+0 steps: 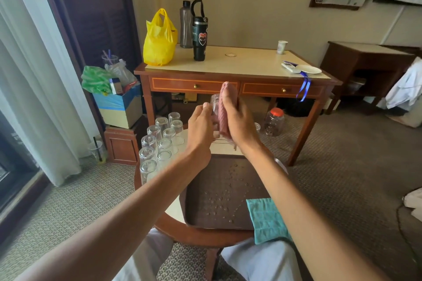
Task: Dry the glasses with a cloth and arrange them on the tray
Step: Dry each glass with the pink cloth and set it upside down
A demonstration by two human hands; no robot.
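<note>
Both arms stretched forward, forearms bare, hands raised above the far edge of the round tabletop [175, 210].

Left hand [201, 126]: back toward the camera. Its fingers are curled round a clear glass [214, 101], thumb tip on the near wall. The glass is held in the air, lying roughly sideways between the two hands.

Right hand [239, 118]: palm turned left, fingers closed on a pink cloth [225, 109]. The cloth is pressed flat against the right side of the glass. Its top fold stands above the thumb and a loose end hangs below the wrist.

Tabletop, left edge: about ten glasses [164, 145], all mouth-down, in two close rows running from the near-left edge toward the far edge. Nothing visible inside them.

Tabletop, centre: brown tray [219, 189], with water droplets scattered over its floor. A folded teal cloth [265, 219] lies over its near right corner, partly under the right forearm.

Floor beyond the tabletop: clear jar [274, 122] with a red lid; contents cannot be told. To the left, an open box [118, 105] stuffed with bags and packaging.
</note>
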